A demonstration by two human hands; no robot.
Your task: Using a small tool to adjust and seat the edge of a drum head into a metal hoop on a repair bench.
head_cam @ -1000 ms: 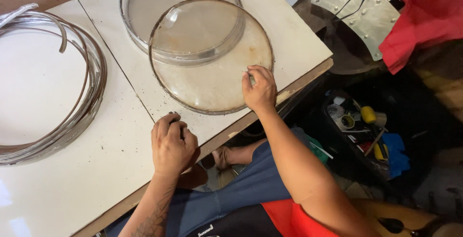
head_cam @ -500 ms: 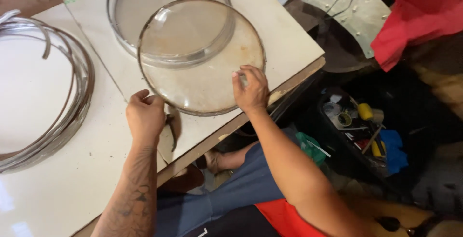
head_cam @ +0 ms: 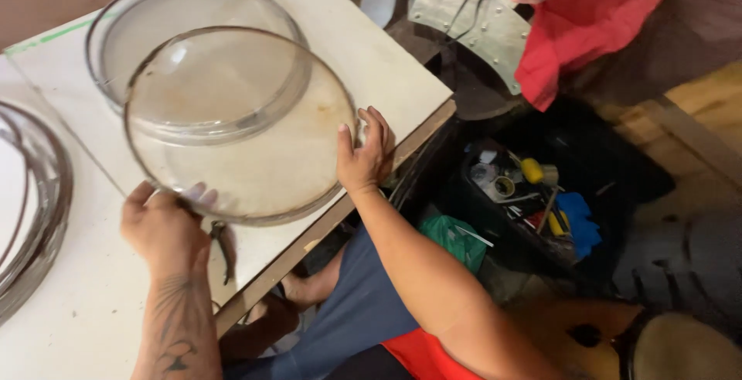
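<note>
**Translucent drum skin held between both hands**

Translucent and hoop-rimmed, the round drum skin [head_cam: 239, 129] is held over the white worktop [head_cam: 371, 63] near its front edge, overlapping a second skin [head_cam: 154, 24] behind it. The left hand [head_cam: 158, 225] grips its near-left rim, fingers curled under. The right hand [head_cam: 363, 156] clasps the right rim. Both hands sit at opposite sides, equally near.

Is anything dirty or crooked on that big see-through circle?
Yes. The clear round skin, held at its rim by the left hand and right hand, has brownish stains toward its lower right. It sits tilted, overlapping the second clear hoop on the white table.
</note>
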